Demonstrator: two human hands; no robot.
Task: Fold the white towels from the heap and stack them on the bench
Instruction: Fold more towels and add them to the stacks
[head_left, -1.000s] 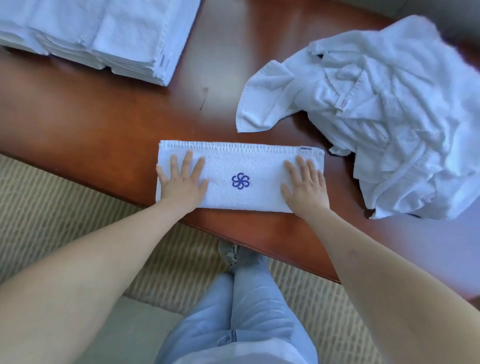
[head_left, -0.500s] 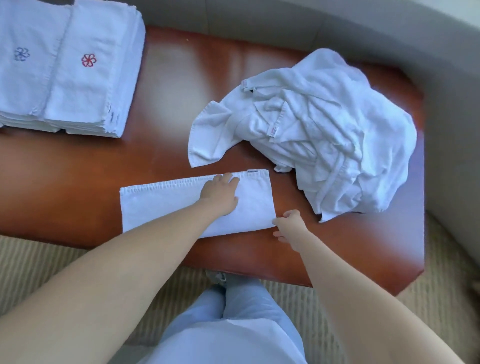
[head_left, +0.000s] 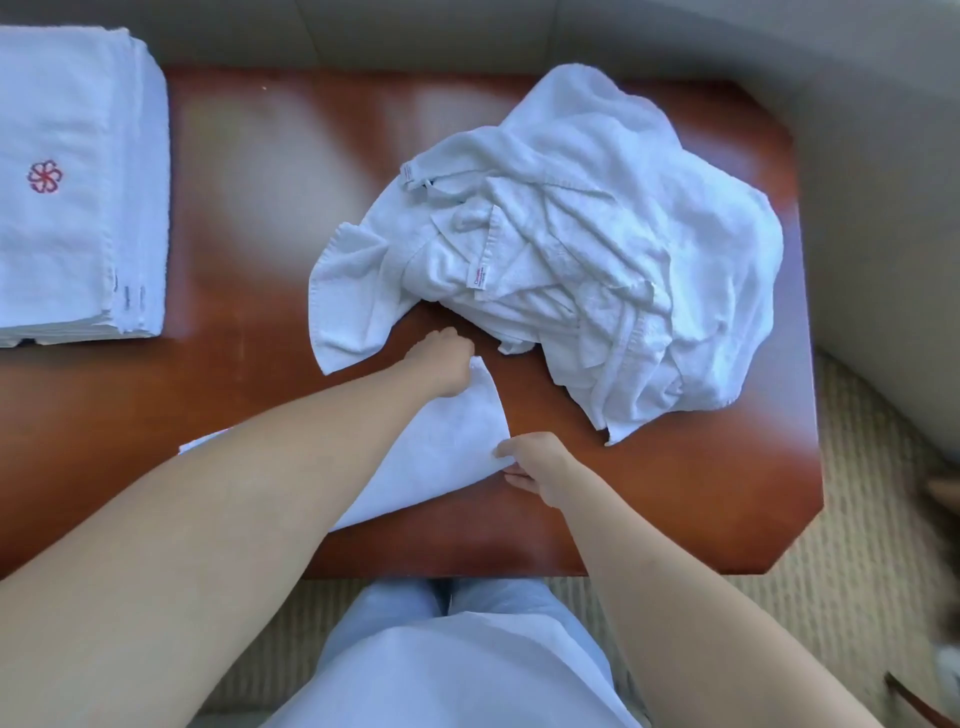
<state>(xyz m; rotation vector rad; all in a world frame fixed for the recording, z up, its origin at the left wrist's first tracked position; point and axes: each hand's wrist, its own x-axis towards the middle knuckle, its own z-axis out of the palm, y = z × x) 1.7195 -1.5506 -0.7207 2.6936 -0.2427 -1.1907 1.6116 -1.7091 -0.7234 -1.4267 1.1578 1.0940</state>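
Since the earlier frame, both my hands have left the flat towel and taken its right end, which now lifts off the worktop (head_left: 675, 493). Folded towel (head_left: 447, 447): near centre of the worktop, partly hidden under my left forearm. Left hand (head_left: 441, 364): grip closed on the far right corner. Right hand (head_left: 540, 462): grip pinched on the near right corner. Heap (head_left: 597, 249) of unfolded white towels: far right, just beyond the left hand. Stack (head_left: 78, 208) of folded towels: far left, well apart, top one bearing a red flower mark.
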